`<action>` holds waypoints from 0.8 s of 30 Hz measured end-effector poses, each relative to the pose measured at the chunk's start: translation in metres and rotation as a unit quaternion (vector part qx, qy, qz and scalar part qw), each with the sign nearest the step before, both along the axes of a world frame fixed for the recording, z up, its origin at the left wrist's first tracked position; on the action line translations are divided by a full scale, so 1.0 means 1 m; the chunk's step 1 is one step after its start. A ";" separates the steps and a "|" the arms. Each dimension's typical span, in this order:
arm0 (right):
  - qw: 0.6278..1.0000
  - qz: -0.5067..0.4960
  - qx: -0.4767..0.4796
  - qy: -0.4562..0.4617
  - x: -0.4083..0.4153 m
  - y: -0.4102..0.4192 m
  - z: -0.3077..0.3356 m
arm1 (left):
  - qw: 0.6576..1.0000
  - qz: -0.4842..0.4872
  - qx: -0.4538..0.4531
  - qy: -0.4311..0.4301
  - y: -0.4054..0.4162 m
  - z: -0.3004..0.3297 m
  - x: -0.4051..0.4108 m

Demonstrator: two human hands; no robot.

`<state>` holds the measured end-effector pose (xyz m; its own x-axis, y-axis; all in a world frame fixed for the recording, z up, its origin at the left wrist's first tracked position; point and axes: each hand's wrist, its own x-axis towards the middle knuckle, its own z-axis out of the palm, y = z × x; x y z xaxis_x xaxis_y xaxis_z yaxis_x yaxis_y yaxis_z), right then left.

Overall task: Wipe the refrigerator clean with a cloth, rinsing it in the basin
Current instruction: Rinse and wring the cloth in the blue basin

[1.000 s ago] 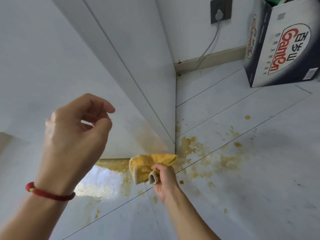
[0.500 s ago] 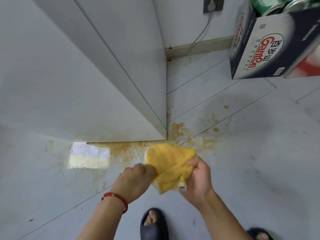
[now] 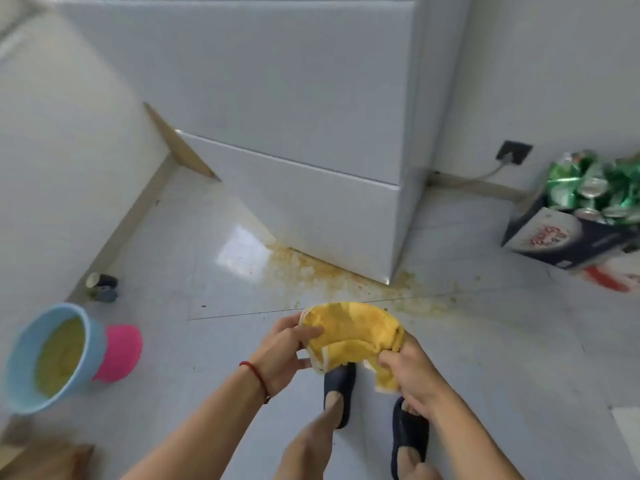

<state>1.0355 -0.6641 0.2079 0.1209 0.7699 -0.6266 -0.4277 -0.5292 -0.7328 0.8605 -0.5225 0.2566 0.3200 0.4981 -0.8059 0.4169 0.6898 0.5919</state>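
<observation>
Feet: two dark slippers (image 3: 408, 441) stand on the floor at the bottom edge, directly under the hands.
Left hand (image 3: 282, 355): fingers curl round the left edge of the cloth, thumb laid on top of it; a red cord bracelet (image 3: 256, 375) circles the wrist.
Right hand (image 3: 412, 370): clenched round the right end of the cloth, bunching it.
Cloth (image 3: 353, 332): yellow-stained, folded over, held between both hands above the floor and in front of the refrigerator's lower right corner, apart from it.
Basin (image 3: 52, 355): light blue, tilted in this view, at the left edge with murky yellow water inside; well apart from the cloth, open floor between.
Pink container (image 3: 119, 353): touching or just behind the basin's right side.
Floor (image 3: 502, 341): pale glossy tiles; bare room to the right of the hands and between hands and basin.
Spill (image 3: 332, 271): yellow-brown smear along the refrigerator's bottom edge, spreading past its right corner.
Small dark object (image 3: 102, 287): near the left wall's skirting, too blurred to name.
Refrigerator (image 3: 294, 133): white, a horizontal seam crossing the front low down, its right side near the wall.
Carton (image 3: 568, 240): dark box of crushed green cans (image 3: 595, 185), right of the refrigerator, floor open between them.
Socket (image 3: 514, 152): on the back wall, cable plugged in.
</observation>
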 end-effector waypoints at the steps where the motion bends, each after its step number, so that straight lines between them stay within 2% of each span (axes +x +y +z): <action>1: 0.997 0.035 0.013 -0.064 0.000 0.003 0.013 | 1.000 0.022 -0.005 -0.009 -0.002 0.015 -0.006; 3: 0.970 0.172 0.042 -0.164 -0.040 0.044 0.063 | 0.989 0.144 0.002 -0.039 0.000 0.071 -0.075; 6: 0.914 0.285 0.105 -0.268 -0.082 0.088 0.111 | 0.952 0.280 -0.004 -0.125 -0.003 0.111 -0.138; 7: 0.896 0.321 0.120 -0.283 -0.104 0.108 0.126 | 0.937 0.313 0.010 -0.155 0.001 0.124 -0.166; 9: 0.881 0.382 0.121 -0.251 -0.148 0.144 0.158 | 0.912 0.351 0.044 -0.209 0.008 0.143 -0.220; 11: 0.883 0.427 0.083 -0.178 -0.178 0.170 0.188 | 0.888 0.373 0.075 -0.256 0.018 0.158 -0.257; 13: 0.898 0.434 0.072 -0.031 -0.211 0.193 0.199 | 0.869 0.380 0.100 -0.302 0.030 0.169 -0.301; 15: 0.926 0.342 0.057 0.146 -0.265 0.219 0.202 | 0.855 0.380 0.128 -0.328 0.044 0.174 -0.362; 17: 0.938 0.234 -0.006 0.255 -0.342 0.246 0.194 | 0.858 0.375 0.146 -0.320 0.061 0.170 -0.433; 18: 0.945 0.216 -0.043 0.244 -0.382 0.256 0.186 | 0.865 0.368 0.157 -0.302 0.068 0.165 -0.464; 21: 0.940 0.310 -0.060 0.129 -0.498 0.279 0.181 | 0.890 0.373 0.169 -0.201 0.079 0.144 -0.546; 24: 0.927 0.375 -0.025 -0.026 -0.591 0.314 0.183 | 0.870 0.453 0.177 -0.088 0.084 0.114 -0.629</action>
